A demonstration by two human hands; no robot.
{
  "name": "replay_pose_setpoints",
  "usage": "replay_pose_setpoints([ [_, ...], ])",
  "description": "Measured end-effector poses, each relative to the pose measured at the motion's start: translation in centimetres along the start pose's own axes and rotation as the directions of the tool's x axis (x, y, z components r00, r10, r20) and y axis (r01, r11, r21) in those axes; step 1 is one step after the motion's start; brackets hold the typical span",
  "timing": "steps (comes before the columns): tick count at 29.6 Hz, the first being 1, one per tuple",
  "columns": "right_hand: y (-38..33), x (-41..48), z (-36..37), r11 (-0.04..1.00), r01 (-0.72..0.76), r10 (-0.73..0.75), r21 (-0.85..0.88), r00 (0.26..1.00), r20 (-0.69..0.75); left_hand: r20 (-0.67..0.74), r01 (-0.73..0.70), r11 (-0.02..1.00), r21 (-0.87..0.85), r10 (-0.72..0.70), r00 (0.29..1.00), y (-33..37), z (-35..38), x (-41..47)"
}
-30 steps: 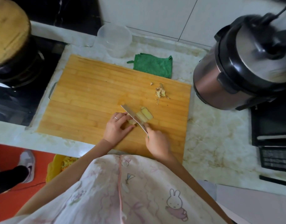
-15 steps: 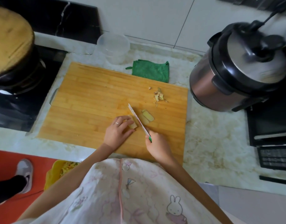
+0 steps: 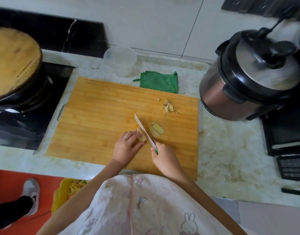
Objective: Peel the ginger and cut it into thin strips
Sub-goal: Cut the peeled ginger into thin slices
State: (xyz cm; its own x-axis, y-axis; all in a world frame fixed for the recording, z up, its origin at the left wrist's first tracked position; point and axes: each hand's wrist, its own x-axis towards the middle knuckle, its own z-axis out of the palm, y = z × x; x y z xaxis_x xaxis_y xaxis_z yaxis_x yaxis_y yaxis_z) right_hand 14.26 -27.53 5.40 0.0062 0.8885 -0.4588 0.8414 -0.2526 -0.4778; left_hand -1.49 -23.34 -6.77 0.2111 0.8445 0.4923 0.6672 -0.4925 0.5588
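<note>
A peeled piece of ginger [image 3: 142, 135] lies on the bamboo cutting board [image 3: 101, 114], and my left hand [image 3: 126, 146] holds it down with curled fingers. My right hand [image 3: 164, 158] grips the green handle of a small knife [image 3: 144, 131]. Its white blade stands on edge against the right side of the held piece. Cut ginger slices [image 3: 157, 129] lie just right of the blade. A small heap of ginger peel [image 3: 168, 106] sits farther back on the board.
A green cloth [image 3: 159, 81] and a clear plastic tub [image 3: 120, 61] lie behind the board. A pressure cooker [image 3: 249, 77] stands at the right, a lidded wok [image 3: 13, 70] on the hob at the left. A yellow bin [image 3: 64, 194] sits on the floor below.
The knife blade has turned up onto its edge and shifted left against the held ginger piece, away from the cut slices. My left hand keeps holding the piece.
</note>
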Motion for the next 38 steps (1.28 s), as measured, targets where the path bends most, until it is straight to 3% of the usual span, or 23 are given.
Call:
replay_pose_setpoints([
  [9,0.2,0.3,-0.6,0.999,0.038,-0.037,-0.032,0.999,0.009,-0.023,-0.037,0.999,0.022,0.038,0.999,0.2,-0.1,0.1],
  [13,0.0,-0.7,-0.8,0.982,0.099,-0.109,-0.16,0.993,-0.051,-0.017,-0.024,1.0,0.017,0.024,1.0,0.4,-0.2,0.3],
  [16,-0.2,-1.3,-1.1,0.972,0.121,-0.127,-0.199,0.992,-0.018,-0.031,-0.002,0.998,0.057,0.004,1.0,0.3,-0.2,0.4],
  [21,-0.5,-1.6,-0.7,0.972,0.095,-0.088,-0.216,0.995,0.044,-0.035,0.02,0.992,0.127,-0.016,0.999,0.4,-0.1,0.6],
  [38,-1.5,-1.5,-0.8,0.979,0.042,-0.033,-0.198,0.998,0.051,-0.054,0.045,0.99,0.131,-0.039,0.998,0.7,0.1,0.5],
])
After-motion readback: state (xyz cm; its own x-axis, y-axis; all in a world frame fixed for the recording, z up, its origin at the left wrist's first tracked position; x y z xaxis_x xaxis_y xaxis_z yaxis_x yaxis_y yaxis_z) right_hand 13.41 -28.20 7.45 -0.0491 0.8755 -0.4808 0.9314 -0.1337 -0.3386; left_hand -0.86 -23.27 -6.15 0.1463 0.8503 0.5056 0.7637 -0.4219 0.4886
